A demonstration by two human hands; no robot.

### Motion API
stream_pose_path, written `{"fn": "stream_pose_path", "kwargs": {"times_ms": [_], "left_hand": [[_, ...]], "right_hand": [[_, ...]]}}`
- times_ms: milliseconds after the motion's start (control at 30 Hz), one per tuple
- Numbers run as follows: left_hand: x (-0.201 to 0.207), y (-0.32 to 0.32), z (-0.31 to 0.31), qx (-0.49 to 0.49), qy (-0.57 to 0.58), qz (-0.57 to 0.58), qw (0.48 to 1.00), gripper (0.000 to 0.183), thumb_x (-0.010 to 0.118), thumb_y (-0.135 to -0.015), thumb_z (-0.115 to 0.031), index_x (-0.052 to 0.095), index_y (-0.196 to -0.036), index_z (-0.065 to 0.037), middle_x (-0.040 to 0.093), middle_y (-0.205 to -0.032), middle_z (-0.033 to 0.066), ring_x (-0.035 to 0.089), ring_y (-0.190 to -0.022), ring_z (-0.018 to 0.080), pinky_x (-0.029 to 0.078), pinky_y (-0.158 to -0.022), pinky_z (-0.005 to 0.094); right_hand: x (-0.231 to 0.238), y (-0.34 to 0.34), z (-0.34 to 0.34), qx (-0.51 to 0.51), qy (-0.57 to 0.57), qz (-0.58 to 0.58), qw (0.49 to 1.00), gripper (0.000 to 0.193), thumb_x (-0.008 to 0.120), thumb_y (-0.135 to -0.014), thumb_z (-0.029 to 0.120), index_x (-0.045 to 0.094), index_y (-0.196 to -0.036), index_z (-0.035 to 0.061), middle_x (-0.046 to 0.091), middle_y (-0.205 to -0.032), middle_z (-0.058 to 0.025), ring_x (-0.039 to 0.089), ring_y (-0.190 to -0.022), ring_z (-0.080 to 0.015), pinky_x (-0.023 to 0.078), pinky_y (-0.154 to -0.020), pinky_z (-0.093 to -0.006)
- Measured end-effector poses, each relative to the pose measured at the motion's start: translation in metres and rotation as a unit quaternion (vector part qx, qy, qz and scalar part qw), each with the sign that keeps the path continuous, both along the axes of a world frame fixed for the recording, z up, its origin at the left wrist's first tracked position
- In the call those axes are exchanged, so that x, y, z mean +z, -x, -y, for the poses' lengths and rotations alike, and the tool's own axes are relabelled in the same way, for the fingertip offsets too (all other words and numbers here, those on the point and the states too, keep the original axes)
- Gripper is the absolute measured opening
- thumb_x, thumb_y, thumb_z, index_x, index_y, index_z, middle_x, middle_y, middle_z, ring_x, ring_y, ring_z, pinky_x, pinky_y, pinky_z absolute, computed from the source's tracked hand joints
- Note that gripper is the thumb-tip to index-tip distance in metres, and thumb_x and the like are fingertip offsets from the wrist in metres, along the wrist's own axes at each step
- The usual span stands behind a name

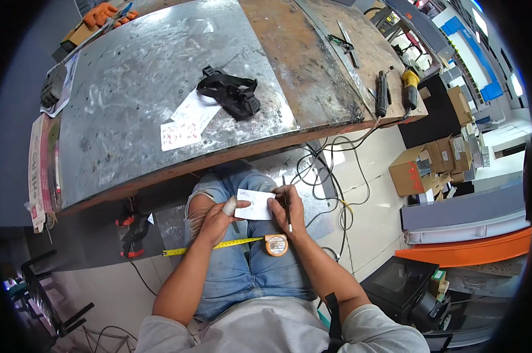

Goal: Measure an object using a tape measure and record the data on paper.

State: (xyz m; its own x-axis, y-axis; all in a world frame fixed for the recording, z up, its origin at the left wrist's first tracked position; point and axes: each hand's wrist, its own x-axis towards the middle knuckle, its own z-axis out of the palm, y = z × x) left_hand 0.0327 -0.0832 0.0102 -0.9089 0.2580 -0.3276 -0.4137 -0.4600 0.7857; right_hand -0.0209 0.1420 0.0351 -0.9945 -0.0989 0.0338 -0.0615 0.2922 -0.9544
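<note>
Above my lap, a small white sheet of paper [254, 206] with faint writing is held between both hands. My left hand [217, 222] pinches its left edge, with a whitish wrapping on one digit. Closed around a slim dark pen [287, 213], my right hand [295, 210] also has its thumb on the sheet's right edge. An orange-and-white tape measure [276, 245] rests on my jeans just below the right hand. Its yellow blade [237, 242] is drawn out leftward, passing behind my left forearm.
A metal-topped workbench [124, 88] stands ahead, bearing a black strap harness [230, 93], written notes [182, 134] and a yellow angle grinder [410, 88]. Black cables [336, 176] hang to the floor at right. Cardboard boxes [408, 172] stand farther right; a red-and-black tool [132, 232] lies lower left.
</note>
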Motion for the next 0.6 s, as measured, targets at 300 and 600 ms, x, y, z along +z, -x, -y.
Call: {"fn": "stream_pose_path", "kwargs": {"times_ms": [300, 600], "left_hand": [[-0.002, 0.012, -0.006, 0.05, 0.019, 0.055, 0.997, 0.058, 0.044, -0.108, -0.048, 0.056, -0.141, -0.002, 0.054, -0.146, 0.0096, 0.054, -0.123, 0.0192, 0.052, -0.096, 0.0356], [-0.01, 0.015, -0.002, 0.078, -0.024, 0.066, 0.994, 0.052, 0.044, -0.109, -0.048, 0.062, -0.13, -0.004, 0.059, -0.138, 0.0099, 0.054, -0.125, 0.0228, 0.052, -0.097, 0.0388]], "right_hand": [[-0.009, 0.008, 0.001, -0.039, -0.104, -0.033, 0.993, 0.019, 0.071, -0.084, 0.008, 0.061, -0.098, 0.0021, 0.064, -0.08, -0.0142, 0.063, -0.072, -0.0312, 0.049, -0.07, -0.0416], [-0.017, 0.015, 0.001, -0.02, -0.131, -0.087, 0.987, 0.015, 0.064, -0.091, 0.003, 0.056, -0.103, -0.0004, 0.064, -0.069, -0.0093, 0.062, -0.06, -0.0184, 0.048, -0.059, -0.032]]}}
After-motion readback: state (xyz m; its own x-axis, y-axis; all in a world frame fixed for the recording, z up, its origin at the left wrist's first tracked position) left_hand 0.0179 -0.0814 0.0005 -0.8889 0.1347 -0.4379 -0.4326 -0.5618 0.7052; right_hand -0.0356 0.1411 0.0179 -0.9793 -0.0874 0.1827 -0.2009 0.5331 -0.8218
